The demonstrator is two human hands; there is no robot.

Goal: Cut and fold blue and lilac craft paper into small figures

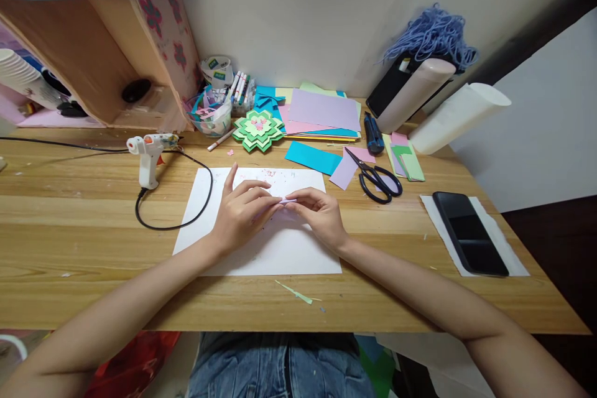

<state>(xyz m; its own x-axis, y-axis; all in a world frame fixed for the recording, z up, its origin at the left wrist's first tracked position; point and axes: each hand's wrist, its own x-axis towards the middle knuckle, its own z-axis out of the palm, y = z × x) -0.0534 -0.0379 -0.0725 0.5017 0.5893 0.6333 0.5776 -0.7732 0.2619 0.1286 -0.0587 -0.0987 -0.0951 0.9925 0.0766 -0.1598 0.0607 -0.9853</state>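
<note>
Between my two hands is a small piece of lilac paper point(288, 201), mostly covered by my fingers, so its shape is hard to make out. My left hand point(245, 210) pinches its left side with thumb and forefinger while the other fingers are raised. On the right side, my right hand point(321, 214) grips it with fingertips and thumb. Both hands are over a white sheet of paper point(224, 264) with reddish specks near its top. Beyond them lie a blue paper strip point(313, 158), a lilac paper rectangle point(344, 172) and black-handled scissors point(380, 181).
A glue gun point(150, 158) with a looping black cord is at left. Behind the sheet are a layered green paper flower point(259, 130), stacked coloured paper point(324, 110) and a tub of scraps point(212, 115). A phone point(469, 230) lies at right; paper slivers point(296, 292) are in front.
</note>
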